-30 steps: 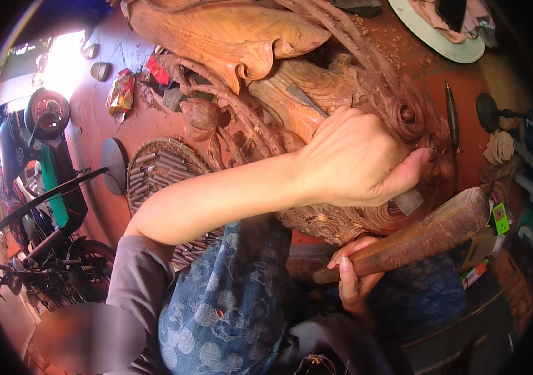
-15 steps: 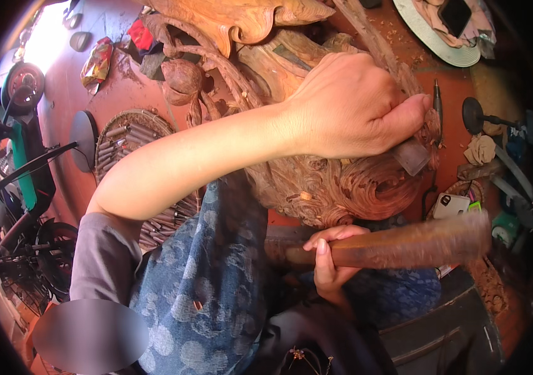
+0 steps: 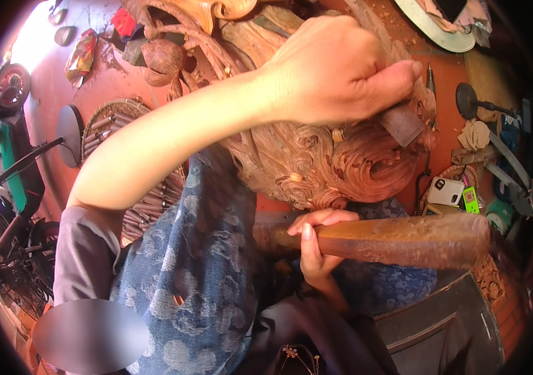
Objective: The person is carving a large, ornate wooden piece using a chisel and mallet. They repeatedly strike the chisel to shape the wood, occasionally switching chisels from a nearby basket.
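Observation:
My left hand (image 3: 335,72) is closed in a fist over a large reddish-brown wood carving (image 3: 322,165) with swirling relief. From under its fingers sticks the flat, squarish end of what looks like a chisel (image 3: 402,127); the rest is hidden. Lower down, my right hand (image 3: 319,244) grips the narrow part of a thick wooden mallet (image 3: 410,240), shaped like a club. It lies roughly level across the view, its heavy end to the right and apart from the chisel. Small wood chips (image 3: 295,177) rest on the carving.
Left of the carving, a round basket (image 3: 100,112) holds several chisels or similar tools. A green and black wheeled machine (image 3: 13,156) stands further left. To the right lie a white phone (image 3: 446,191), a black round-based stand (image 3: 466,100) and cloths. A pale round tray (image 3: 432,31) sits far right.
The whole view has shifted, so the carving and my left fist appear higher and further left. The mallet, blurred by motion before, is sharper now and slightly further from the carving.

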`<state>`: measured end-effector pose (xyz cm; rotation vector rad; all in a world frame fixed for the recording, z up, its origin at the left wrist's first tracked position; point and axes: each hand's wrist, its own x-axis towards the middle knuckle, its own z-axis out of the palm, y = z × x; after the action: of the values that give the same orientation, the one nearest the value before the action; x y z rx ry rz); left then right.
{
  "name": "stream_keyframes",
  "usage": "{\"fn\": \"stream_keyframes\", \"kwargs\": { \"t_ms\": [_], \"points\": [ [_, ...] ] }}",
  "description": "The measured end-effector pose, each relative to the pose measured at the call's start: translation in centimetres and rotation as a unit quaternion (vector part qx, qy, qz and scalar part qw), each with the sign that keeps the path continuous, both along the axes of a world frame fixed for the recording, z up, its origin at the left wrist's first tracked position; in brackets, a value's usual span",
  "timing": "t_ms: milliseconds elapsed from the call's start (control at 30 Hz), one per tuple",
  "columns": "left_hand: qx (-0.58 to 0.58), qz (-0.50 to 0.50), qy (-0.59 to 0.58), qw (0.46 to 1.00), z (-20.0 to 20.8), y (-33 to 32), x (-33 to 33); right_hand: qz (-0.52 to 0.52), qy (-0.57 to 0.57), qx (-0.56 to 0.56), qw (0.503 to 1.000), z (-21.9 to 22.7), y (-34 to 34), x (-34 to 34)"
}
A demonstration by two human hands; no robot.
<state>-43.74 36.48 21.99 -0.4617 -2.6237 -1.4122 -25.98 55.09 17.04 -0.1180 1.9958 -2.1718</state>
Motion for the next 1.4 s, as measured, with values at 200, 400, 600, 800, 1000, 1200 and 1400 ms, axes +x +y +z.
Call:
{"fn": "stream_keyframes", "kwargs": {
  "t_ms": [200, 400, 600, 800, 1000, 1200, 1400],
  "points": [
    [0.041, -0.046, 0.12, 0.991, -0.7, 0.2, -0.4, -0.018, -0.033, -0.03, 0.999, 1.1, -0.4, -0.5],
    [0.009, -0.055, 0.178, 0.982, -1.0, -0.3, -0.7, 0.037, -0.04, 0.058, 0.997, 1.0, 1.3, -0.6],
    [0.04, -0.045, 0.055, 0.997, 0.2, -1.0, -1.0, 0.055, -0.078, 0.126, 0.987, 1.5, 1.4, -1.0],
    [0.011, 0.032, 0.031, 0.999, -1.1, -0.7, -1.1, 0.066, -0.056, 0.134, 0.987, 0.9, 1.3, -1.2],
    [-0.064, 0.037, 0.086, 0.994, -2.0, -0.4, -1.2, -0.01, -0.093, -0.011, 0.996, 1.7, 0.2, -0.7],
    [0.009, 0.013, 0.11, 0.994, -1.4, 0.0, -0.5, 0.063, -0.097, 0.143, 0.983, 1.5, 1.4, -1.3],
    [-0.06, -0.045, 0.226, 0.971, 1.4, 0.9, 3.2, 0.035, -0.086, 0.067, 0.993, 1.8, 2.2, -0.6]
  ]
}}
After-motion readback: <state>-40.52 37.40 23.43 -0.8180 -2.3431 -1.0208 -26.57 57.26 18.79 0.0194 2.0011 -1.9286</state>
